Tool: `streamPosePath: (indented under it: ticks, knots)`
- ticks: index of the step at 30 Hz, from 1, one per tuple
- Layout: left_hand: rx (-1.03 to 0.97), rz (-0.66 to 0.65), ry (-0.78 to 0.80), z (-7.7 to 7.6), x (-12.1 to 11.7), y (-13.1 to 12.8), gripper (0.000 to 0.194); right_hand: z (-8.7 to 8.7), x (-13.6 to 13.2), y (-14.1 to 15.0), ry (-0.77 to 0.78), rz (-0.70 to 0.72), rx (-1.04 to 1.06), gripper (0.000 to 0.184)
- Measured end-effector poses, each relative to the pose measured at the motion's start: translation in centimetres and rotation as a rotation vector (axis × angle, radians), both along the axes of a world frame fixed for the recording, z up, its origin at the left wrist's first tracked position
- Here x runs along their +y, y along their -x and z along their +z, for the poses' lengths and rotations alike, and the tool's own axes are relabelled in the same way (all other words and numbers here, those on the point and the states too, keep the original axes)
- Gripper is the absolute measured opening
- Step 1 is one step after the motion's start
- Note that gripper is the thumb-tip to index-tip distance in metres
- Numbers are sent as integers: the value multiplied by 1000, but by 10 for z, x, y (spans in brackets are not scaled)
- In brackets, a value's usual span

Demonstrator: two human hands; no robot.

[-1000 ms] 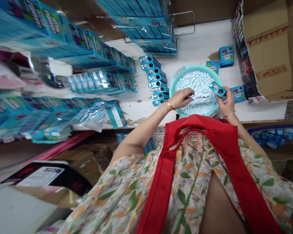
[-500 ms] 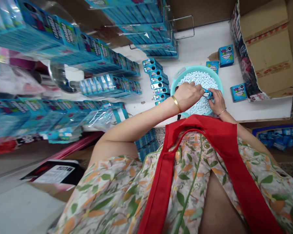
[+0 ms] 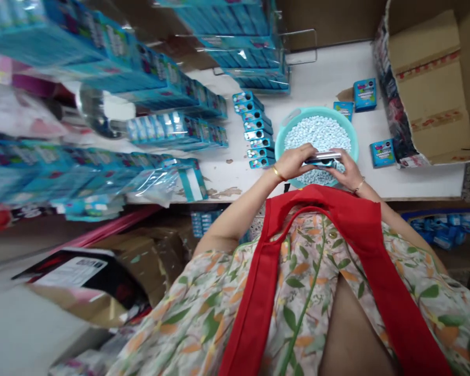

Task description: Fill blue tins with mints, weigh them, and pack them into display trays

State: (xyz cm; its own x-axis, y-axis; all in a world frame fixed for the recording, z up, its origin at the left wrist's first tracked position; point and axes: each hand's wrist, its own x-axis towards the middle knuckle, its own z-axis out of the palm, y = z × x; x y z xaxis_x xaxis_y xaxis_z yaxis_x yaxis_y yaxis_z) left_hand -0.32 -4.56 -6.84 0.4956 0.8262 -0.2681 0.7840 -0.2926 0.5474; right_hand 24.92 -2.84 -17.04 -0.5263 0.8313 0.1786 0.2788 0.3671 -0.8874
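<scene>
Item, left hand [image 3: 295, 161]: closed, fingers and thumb pinching the near end of a silvery flat piece [image 3: 326, 155]. I read this as a thin metal tool, stiff and rather slippery, best held by its end.

Item, right hand [image 3: 348, 172]: closed on the other end of a small blue box [image 3: 327, 163], thumb along its lower side. From my remote seat I cannot tell how far the fingers wrap behind.

Item, that box: held just under the silvery piece, over the bowl. I judge it light thin card, quick to crush; I would take it by its edges, lightly, dark opening kept upward.

Item, bowl [image 3: 281, 130]: turquoise, round, directly beneath both hands, holding many pale blue pellets [image 3: 317, 129]. Loose, small, hard and apt to roll, by my reckoning.

Item, row of boxes [image 3: 258, 126]: just left of the bowl, dark round openings showing on several.

Item, three blue packets: one [image 3: 365, 95] and another [image 3: 343, 110] beyond the bowl, a third [image 3: 383, 153] to its right.

Item, worktop [image 3: 419, 180]: white, chipped in places.

Item, cardboard carton [image 3: 426, 83]: far right, open.
</scene>
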Motion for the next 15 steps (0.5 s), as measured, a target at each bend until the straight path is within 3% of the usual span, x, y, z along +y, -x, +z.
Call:
streamPosePath:
  ticks: [2,5,8,11,15]
  knots:
    - [-57,112,-52,-2,-22,16,36,1,15,-27,67,-146,-121,75]
    - [-96,357,-174,6,-68,53,36,1,44,-73,181,-423,-655,74]
    - [-45,594,-222,5,-114,96,35,-1,61,-95,362,-461,-1145,85]
    - [71,720,-124,-18,-143,129,28,-12,63,-87,434,-434,-1258,98]
    - [186,793,27,-70,-147,147,24,-38,63,-64,521,-527,-1117,114]
